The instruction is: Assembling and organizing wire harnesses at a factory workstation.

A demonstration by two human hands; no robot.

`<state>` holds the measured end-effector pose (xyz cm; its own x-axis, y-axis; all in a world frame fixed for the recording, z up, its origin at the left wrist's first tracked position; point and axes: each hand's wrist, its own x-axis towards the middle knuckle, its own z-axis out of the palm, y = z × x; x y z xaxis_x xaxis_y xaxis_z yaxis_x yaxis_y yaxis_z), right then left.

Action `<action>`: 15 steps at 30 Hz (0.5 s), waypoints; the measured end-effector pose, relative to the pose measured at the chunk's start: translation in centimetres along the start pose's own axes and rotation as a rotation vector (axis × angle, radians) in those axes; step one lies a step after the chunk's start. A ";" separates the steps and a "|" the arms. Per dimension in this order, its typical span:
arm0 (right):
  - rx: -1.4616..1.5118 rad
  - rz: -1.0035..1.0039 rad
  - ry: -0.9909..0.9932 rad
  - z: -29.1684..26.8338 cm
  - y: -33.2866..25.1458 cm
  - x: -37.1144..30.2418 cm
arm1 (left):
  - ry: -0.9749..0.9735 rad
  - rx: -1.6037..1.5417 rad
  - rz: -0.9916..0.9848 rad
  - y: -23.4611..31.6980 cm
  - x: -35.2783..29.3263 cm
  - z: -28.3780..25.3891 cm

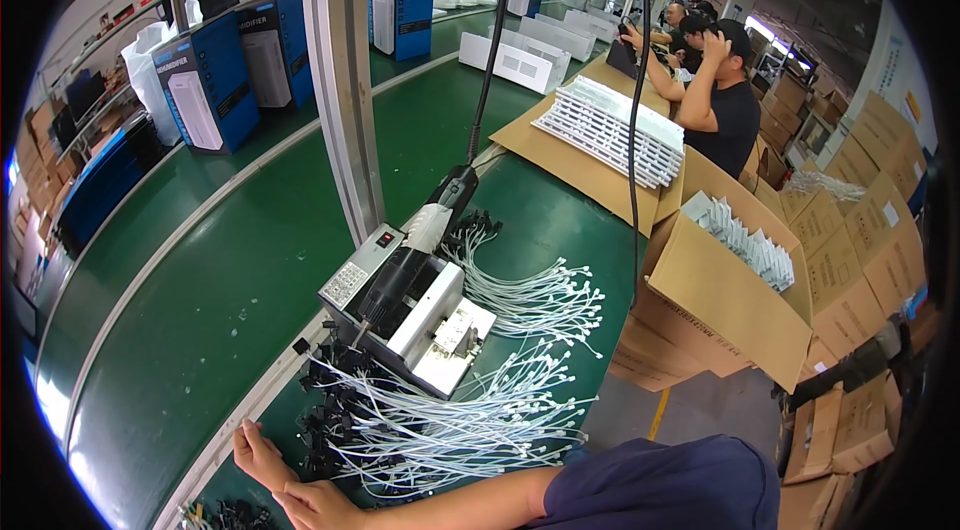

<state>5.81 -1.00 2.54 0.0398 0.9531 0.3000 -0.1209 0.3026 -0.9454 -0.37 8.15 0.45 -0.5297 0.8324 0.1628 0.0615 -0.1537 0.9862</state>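
Note:
My left hand (pixel 258 455) is at the lower left, near the bench edge, with its fingers loosely bent and nothing in them. My right hand (pixel 318 505) lies against my left wrist, its fingers apart and partly cut off by the frame. Beside my hands is a heap of white cables (pixel 450 420) with black connectors (pixel 322 410) at their near ends. Behind the heap stands a small bench machine (pixel 345 275) with a black and grey power screwdriver (pixel 405 280) lying tilted in it. A second bundle of white cables (pixel 530 300) lies beyond.
A green conveyor (pixel 220 220) runs past a metal post (pixel 345 80), carrying blue dehumidifier boxes (pixel 215 80) and white housings (pixel 515 60). At right are stacked white slatted parts (pixel 615 130) and an open carton (pixel 730 290). A seated co-worker (pixel 725 100) is at the far right.

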 end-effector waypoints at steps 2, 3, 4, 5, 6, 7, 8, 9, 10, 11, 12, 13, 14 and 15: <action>-0.001 0.011 -0.007 0.0 0.1 0.0 | 0.003 0.002 0.000 0.1 0.0 0.1; 0.000 0.006 -0.003 0.0 0.1 0.0 | 0.007 0.005 -0.001 0.1 0.0 0.1; 0.001 0.002 0.001 0.0 0.1 0.0 | 0.006 0.005 -0.001 0.1 0.0 0.2; 0.000 0.002 0.002 0.0 0.1 0.0 | 0.007 0.011 0.000 0.2 -0.1 0.2; 0.000 0.004 -0.001 -0.1 0.1 0.0 | 0.007 0.016 0.001 0.2 -0.1 0.2; 0.002 0.006 -0.005 -0.1 0.1 0.0 | 0.006 0.017 0.002 0.1 0.0 0.2; 0.002 0.006 -0.004 -0.1 0.1 0.0 | 0.005 0.022 0.003 0.0 0.0 0.1; 0.002 0.003 0.000 -0.1 0.0 0.0 | 0.003 0.028 0.005 -0.1 0.1 0.1; 0.003 -0.001 0.005 -0.1 0.0 0.0 | 0.002 0.028 0.005 -0.1 0.1 0.0; 0.003 -0.001 0.006 -0.1 0.0 0.0 | 0.001 0.031 0.005 -0.1 0.0 0.0; 0.000 -0.005 0.004 -0.1 0.0 0.0 | 0.001 0.033 0.006 -0.1 0.0 0.0; -0.004 -0.009 0.001 -0.1 0.0 0.0 | 0.000 0.033 0.006 0.0 0.0 0.0; -0.004 -0.009 0.002 -0.1 0.0 0.0 | -0.002 0.034 0.003 0.1 -0.1 0.1; -0.006 -0.009 0.000 -0.1 0.1 0.0 | -0.004 0.035 0.001 0.2 -0.1 0.0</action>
<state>5.89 -1.02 2.47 0.0409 0.9505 0.3082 -0.1148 0.3109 -0.9435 -0.26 8.06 0.62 -0.5266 0.8342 0.1637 0.0915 -0.1358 0.9865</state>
